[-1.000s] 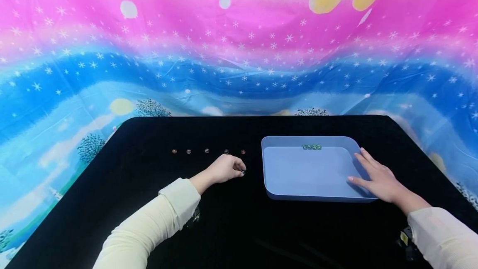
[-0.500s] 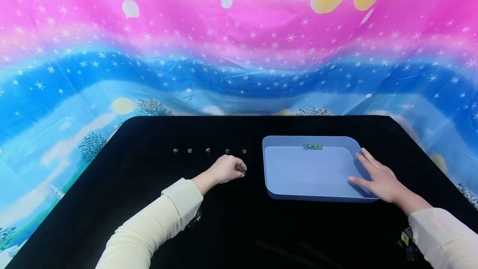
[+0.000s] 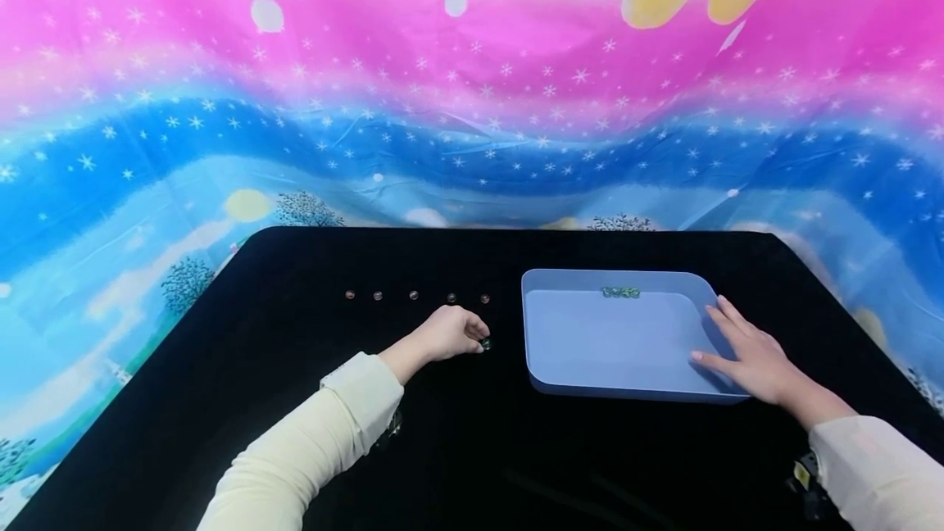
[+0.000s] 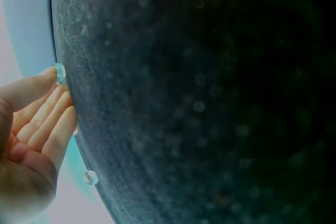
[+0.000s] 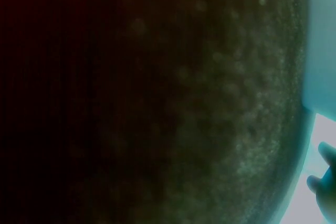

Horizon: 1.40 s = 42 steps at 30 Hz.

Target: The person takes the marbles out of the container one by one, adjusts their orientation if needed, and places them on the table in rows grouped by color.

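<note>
Very little has changed over the last second. The left hand [image 3: 448, 333], just left of the frame's centre in the head view, keeps its fingers curled down onto the black table [image 3: 295, 433] with a small dark marble [image 3: 485, 343] pinched at the fingertips. The marble still lies low against the cloth, about where it was a second ago, so the pinch looks settled but the lift has not begun. The slight shift of everything in the frame seems to come from the head camera, not from the hands.

In the left wrist view, a clear bead [image 4: 60, 72] sits at the tip of one finger at the left edge. The lens is so close that I cannot be sure it is the same marble.

The right hand [image 3: 751, 355] stays where it was, lower right of the blue tray [image 3: 542, 326], fingers straight and spread, resting flat on the tray's near right corner and gripping nothing. It appears to be steadying the tray.

A short cluster of green marbles [image 3: 619, 292] lies against the tray's far wall. Five more marbles [image 3: 414, 296] stand in a row on the table above the left hand, untouched.
</note>
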{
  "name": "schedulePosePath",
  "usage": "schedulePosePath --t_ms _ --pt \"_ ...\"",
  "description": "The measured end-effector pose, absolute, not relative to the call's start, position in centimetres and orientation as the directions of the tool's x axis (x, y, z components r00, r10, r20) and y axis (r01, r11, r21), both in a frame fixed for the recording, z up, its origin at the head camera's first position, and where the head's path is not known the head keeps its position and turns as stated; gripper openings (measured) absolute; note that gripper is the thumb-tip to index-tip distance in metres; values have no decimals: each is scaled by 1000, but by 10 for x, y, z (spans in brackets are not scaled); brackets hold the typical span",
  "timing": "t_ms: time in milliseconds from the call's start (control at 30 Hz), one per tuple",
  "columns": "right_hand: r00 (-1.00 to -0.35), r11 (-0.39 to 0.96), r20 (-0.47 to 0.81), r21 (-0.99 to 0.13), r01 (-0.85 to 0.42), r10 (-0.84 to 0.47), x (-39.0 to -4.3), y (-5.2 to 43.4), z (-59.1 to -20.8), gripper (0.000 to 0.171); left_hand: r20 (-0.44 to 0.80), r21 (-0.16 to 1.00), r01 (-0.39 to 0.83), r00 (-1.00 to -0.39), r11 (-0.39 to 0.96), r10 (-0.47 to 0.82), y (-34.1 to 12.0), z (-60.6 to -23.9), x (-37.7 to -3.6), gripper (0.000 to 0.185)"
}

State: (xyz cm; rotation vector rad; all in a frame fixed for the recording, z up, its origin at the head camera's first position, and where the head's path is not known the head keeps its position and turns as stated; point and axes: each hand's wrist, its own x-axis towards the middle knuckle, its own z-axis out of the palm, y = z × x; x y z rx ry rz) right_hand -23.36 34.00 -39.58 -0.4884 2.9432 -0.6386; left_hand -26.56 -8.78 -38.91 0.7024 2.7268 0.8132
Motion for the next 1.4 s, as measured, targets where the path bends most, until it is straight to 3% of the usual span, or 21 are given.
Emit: schedulePosePath --t_ms 467,933,1400 --pt "-944 857 -14 -426 -291 -328 -232 340 -395 79 -176 724 208 -866 658 468 -92 -386 -271 27" --pt "-947 862 -20 -422 -283 -320 -233 340 -396 80 -75 790 237 -877 565 474 -88 -372 -276 31" --pt "-947 858 -17 -428 -283 -321 -233 341 -398 80 -13 833 280 -852 477 523 -52 -357 -277 32"
